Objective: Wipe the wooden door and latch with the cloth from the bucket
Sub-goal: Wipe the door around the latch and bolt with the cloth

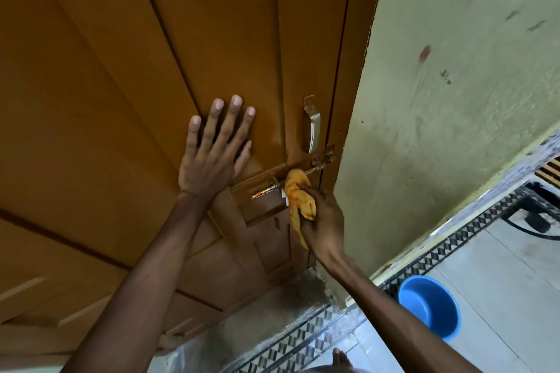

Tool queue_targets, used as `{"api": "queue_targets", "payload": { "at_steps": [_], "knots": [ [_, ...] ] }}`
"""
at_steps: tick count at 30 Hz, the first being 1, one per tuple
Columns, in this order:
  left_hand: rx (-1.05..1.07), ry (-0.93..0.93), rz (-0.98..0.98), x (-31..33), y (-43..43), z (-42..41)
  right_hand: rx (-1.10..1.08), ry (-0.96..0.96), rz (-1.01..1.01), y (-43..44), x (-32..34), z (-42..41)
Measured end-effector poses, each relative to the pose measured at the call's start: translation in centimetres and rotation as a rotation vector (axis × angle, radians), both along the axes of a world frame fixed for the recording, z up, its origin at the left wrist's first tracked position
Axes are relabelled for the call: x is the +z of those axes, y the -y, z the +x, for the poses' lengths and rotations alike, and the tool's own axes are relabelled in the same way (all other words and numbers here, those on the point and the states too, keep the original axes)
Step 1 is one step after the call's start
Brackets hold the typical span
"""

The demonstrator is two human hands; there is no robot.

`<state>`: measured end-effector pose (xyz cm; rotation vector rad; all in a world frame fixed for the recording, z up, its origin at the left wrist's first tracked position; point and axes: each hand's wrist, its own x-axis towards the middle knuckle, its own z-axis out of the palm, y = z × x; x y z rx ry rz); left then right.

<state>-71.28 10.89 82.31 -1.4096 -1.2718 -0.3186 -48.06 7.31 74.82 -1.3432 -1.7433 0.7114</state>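
The right hand (325, 221) squeezes the soft, floppy yellow cloth (298, 194) in a bunch against the hard metal latch (306, 172), while the left hand (212, 154) lies spread flat on the wooden door (121, 85)

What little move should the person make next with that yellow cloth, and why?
Probably slide the cloth left along the latch. The right hand presses it on the bolt's middle, while the shiny end toward the left hand lies uncovered.

Your left hand (212, 154) is flat, its fingers (233, 118) spread wide, arm stretched forward. Your right hand (324, 221) is curled into a fist, wrist bent.
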Motion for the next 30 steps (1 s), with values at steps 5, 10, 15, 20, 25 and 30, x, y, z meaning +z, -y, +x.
{"api": "queue_targets", "payload": {
  "at_steps": [5,10,15,20,25,30],
  "knots": [
    [0.000,-0.004,-0.003,0.2,0.1,0.0,0.161,0.281,0.291,-1.7,0.5,-4.4],
    [0.005,-0.009,-0.004,0.0,-0.1,-0.2,0.145,0.521,0.367,-1.9,-4.2,-6.1],
    [-0.012,0.005,-0.002,0.0,-0.1,-0.3,0.199,0.691,0.457,-1.8,-6.3,-5.8],
    [-0.018,0.007,-0.005,0.0,-0.1,-0.3,0.264,0.671,0.731,-2.6,-7.0,-5.6],
    [-0.017,0.002,0.005,0.0,-0.2,-0.3,0.422,0.700,0.836,-3.9,-6.7,-4.8],
    [-0.022,0.013,0.001,0.0,0.0,-0.2,0.574,0.544,0.713,-4.1,-5.0,-3.6]
  ]
}}
